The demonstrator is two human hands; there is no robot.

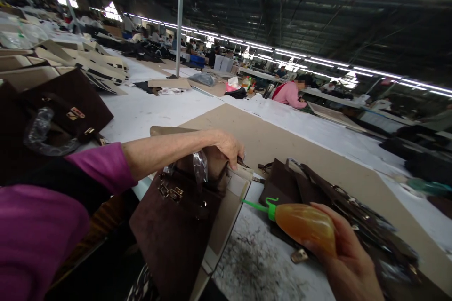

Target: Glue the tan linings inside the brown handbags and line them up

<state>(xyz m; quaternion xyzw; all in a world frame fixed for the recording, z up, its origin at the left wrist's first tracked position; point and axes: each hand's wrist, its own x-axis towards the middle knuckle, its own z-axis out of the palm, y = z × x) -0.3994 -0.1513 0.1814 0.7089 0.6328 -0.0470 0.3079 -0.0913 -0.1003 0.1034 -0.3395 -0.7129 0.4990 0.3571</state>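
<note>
Biggest first: the white worktable (148, 113) fills most of the floor-side view, w/ a large tan sheet (282, 134) laid over part of it. Next, a row of dark brown bag pieces (280, 181) w/ metal fittings lies to the person's right, & another dark bag (67, 99) sits far left, its handle in clear plastic. The brown bag (173, 237) being worked on is front & centre at the near table edge, tilted, one side turned toward the bottle. Its front, metal clasp (171, 192) & plastic-wrapped handle (200, 169) look done; the side is prob. unfinished, since pale lining (221, 225) shows all down it (how much glue, if any, is on there can't be told at this res.). So approx. mid-job on this one: outer parts on, side seam left to do, by the look of it. The left hand (230, 146) reaches across the top, fingers curled down over the bag's upper corner, seemingly gripping it; thumb not clearly visible. The right hand (348, 249) is wrapped partway round a squeeze bottle (303, 225) of amber liquid, likely adhesive, held sideways. Smallest: its thin green nozzle (254, 205), tip right by the pale side's edge; contact vs. a slight gap, can't tell.
</note>
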